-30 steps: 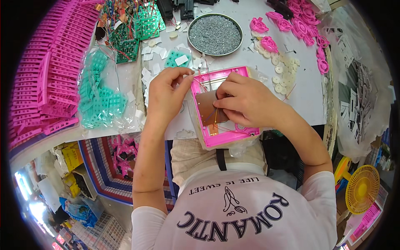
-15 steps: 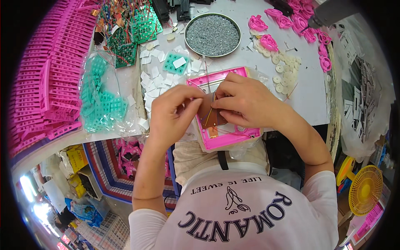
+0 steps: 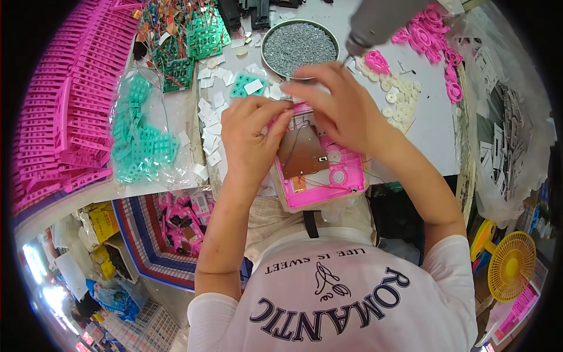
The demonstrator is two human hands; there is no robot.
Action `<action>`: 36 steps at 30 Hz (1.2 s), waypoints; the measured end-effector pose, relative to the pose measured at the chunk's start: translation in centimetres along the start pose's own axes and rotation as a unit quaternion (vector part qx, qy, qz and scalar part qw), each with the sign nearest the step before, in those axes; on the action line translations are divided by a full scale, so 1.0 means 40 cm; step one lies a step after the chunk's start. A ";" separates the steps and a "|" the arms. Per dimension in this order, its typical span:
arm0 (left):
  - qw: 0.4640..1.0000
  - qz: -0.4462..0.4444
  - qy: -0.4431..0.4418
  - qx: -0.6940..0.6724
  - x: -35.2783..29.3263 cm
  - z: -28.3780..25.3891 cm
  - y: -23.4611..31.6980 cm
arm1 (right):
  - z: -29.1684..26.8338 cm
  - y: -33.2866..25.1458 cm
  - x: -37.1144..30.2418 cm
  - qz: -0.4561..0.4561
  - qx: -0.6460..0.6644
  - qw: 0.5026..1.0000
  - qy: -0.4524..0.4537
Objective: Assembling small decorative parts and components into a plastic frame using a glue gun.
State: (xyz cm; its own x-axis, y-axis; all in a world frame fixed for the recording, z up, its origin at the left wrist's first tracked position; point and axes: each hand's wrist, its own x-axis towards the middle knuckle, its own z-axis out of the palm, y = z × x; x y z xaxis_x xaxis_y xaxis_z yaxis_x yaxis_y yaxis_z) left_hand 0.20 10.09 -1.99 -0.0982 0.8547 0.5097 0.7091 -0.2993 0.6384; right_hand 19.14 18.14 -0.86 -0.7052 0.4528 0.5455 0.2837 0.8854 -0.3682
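A pink plastic casing (image 3: 296, 200) lies face down at the table's near edge, with a brown circuit board (image 3: 302, 154) seated inside it. Thin wires cross the board, and a small copper-coloured piece (image 3: 299, 183) shows below it. My left hand (image 3: 253, 132) is at the casing's far left corner, thumb and forefinger pinched together; what they hold is hidden. Above the casing's far side my right hand (image 3: 346, 108) is blurred, its fingers apart and reaching toward a round dish of screws (image 3: 299, 50). A grey electric screwdriver (image 3: 375, 23) hangs just beyond that hand.
Pink plastic strips (image 3: 76, 105) are piled at the left, beside a bag of teal rubber keypads (image 3: 143, 141). Green circuit boards (image 3: 208, 35) with wires lie behind. White discs (image 3: 390, 97) and pink parts (image 3: 425, 35) are at the right. A yellow fan (image 3: 512, 267) stands lower right.
My right hand has left the wires on the board and moved away from me toward the screw dish. The screwdriver has swung left. My left hand has shifted slightly farther up the casing.
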 end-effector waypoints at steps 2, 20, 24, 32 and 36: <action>0.999 0.028 -0.022 -0.014 0.001 0.007 0.003 | 0.029 0.056 0.025 -0.030 -0.025 0.999 0.023; 0.969 -0.146 -0.143 -0.142 0.024 0.001 0.017 | -0.003 -0.054 -0.092 -0.008 -0.109 0.985 -0.131; 0.963 -0.110 -0.200 -0.141 0.037 0.005 0.006 | -0.015 -0.054 -0.095 -0.004 -0.095 0.987 -0.127; 0.980 0.075 -0.183 0.019 0.015 0.026 0.013 | -0.034 -0.055 -0.102 0.093 -0.118 0.985 -0.084; 0.966 0.079 -0.243 0.036 0.029 0.016 0.028 | -0.042 -0.093 -0.097 0.059 -0.109 0.983 -0.137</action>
State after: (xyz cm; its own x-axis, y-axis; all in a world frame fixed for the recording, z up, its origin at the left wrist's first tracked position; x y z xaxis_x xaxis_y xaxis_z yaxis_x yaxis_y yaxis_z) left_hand 1.32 11.04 -1.06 0.3422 0.9046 0.2541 0.7373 -0.4261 0.5242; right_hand 21.92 13.26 -0.36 -0.7987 0.5354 0.2745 0.4859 0.8430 -0.2306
